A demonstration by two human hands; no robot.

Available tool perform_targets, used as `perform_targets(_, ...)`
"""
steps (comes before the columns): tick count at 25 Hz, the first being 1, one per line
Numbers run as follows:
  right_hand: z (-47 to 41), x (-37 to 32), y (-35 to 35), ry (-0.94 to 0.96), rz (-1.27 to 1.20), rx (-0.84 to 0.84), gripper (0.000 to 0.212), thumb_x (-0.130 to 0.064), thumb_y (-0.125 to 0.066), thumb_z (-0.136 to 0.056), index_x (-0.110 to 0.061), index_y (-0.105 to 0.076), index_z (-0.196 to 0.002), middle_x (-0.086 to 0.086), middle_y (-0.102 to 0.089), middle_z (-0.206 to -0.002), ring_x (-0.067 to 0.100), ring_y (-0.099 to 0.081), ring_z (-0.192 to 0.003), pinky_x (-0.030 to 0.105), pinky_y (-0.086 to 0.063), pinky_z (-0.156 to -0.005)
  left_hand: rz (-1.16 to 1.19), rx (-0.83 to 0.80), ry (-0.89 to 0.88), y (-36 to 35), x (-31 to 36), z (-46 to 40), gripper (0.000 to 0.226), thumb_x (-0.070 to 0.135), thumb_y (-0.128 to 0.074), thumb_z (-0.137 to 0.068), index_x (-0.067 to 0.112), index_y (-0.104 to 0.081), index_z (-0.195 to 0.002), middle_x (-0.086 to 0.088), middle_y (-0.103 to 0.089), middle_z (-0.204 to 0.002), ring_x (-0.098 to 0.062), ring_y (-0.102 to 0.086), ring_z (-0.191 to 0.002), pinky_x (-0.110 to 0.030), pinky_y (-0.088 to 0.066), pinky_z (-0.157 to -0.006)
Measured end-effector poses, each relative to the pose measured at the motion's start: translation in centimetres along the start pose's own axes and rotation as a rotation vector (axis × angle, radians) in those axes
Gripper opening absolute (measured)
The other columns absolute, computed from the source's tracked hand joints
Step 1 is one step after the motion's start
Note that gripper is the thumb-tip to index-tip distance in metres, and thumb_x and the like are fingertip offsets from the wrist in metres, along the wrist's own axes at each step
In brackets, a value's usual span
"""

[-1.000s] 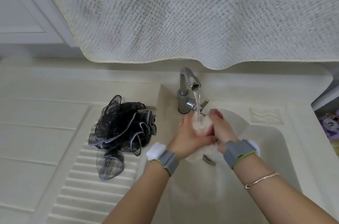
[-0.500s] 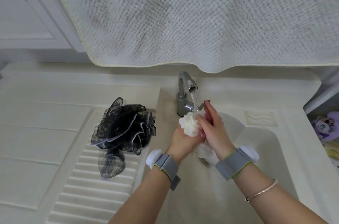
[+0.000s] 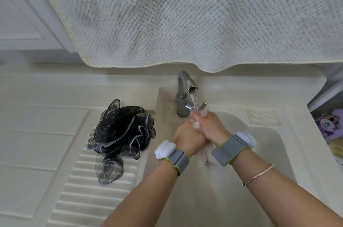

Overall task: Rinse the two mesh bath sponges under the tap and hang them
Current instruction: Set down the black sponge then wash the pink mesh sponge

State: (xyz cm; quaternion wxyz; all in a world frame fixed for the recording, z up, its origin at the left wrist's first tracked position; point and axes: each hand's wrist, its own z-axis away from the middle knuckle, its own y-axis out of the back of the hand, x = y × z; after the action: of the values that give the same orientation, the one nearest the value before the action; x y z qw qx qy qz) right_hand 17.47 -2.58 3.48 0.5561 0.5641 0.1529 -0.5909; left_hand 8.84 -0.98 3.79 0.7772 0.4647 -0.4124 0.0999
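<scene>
A white mesh sponge [image 3: 203, 154] is squeezed between both my hands over the sink basin [image 3: 263, 145]; only bits of it show between the fingers and below the wrists. My left hand [image 3: 187, 139] grips it from the left. My right hand [image 3: 209, 126] closes over it from the right. Water runs from the grey tap [image 3: 185, 89] onto my fingers. A black mesh sponge [image 3: 120, 133] lies apart on the ribbed drainboard [image 3: 89, 186], left of the basin.
A large white textured towel [image 3: 185, 18] hangs above, its lower edge just over the tap. A white cabinet [image 3: 24, 22] stands at the upper left. Purple toys [image 3: 328, 124] lie beyond the sink's right edge.
Both hands have closed together over the white sponge, hiding most of it under the water stream; it bulged out above the left hand half a second ago. The black sponge has not moved.
</scene>
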Motion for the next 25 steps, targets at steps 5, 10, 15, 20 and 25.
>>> perform_targets(5,-0.1,0.0,-0.3,-0.021,0.011,0.003,0.039,-0.021,-0.043,-0.097,-0.021,-0.043,-0.058,0.013,-0.05,-0.08,0.024,-0.046,-0.08,0.032,-0.033,-0.071,-0.186,0.067,-0.031,-0.2,0.0,-0.3,0.019,0.025,-0.058,-0.086,0.016,-0.063,-0.103,-0.002,-0.063,-0.091,-0.023,-0.064,-0.097,-0.022,-0.038,-0.068)
perform_targets(10,0.2,0.4,-0.5,-0.008,0.034,0.048,0.032,-0.023,-0.042,-0.097,-0.007,-0.057,-0.074,0.02,-0.06,-0.084,0.036,-0.057,-0.088,0.04,-0.042,-0.08,-0.245,0.046,0.033,-0.5,0.1,-0.6,0.011,0.02,-0.053,-0.091,0.018,-0.061,-0.098,0.002,-0.054,-0.085,-0.024,-0.064,-0.099,-0.027,-0.045,-0.072)
perform_targets(15,0.2,0.7,-0.3,0.008,0.157,0.039,0.04,-0.021,-0.036,-0.099,-0.02,-0.039,-0.059,0.007,-0.051,-0.073,0.028,-0.049,-0.081,0.031,-0.03,-0.07,-0.385,0.034,0.133,-0.9,0.3,-1.1,0.012,0.021,-0.054,-0.092,0.016,-0.056,-0.08,0.001,-0.056,-0.079,-0.02,-0.064,-0.102,-0.025,-0.048,-0.076)
perform_targets(20,0.6,1.4,-0.5,-0.049,0.081,0.026,0.038,-0.025,-0.039,-0.097,-0.018,-0.044,-0.06,0.002,-0.051,-0.065,0.027,-0.051,-0.072,0.031,-0.033,-0.066,-0.346,-0.35,-0.005,0.5,-0.1,-1.9,0.034,0.02,-0.066,-0.081,0.005,-0.061,-0.111,-0.016,-0.065,-0.114,-0.029,-0.061,-0.108,-0.026,-0.043,-0.077)
perform_targets(25,0.2,1.6,1.6,-0.245,-0.29,0.093,0.028,-0.026,-0.048,-0.094,-0.005,-0.065,-0.096,0.015,-0.064,-0.095,0.029,-0.063,-0.083,0.034,-0.048,-0.07,0.581,-0.394,-0.007,2.0,-3.4,-0.6,0.1,0.011,-0.084,-0.065,0.025,-0.025,-0.144,0.005,-0.052,-0.136,-0.014,-0.052,-0.126,-0.034,-0.043,-0.105)
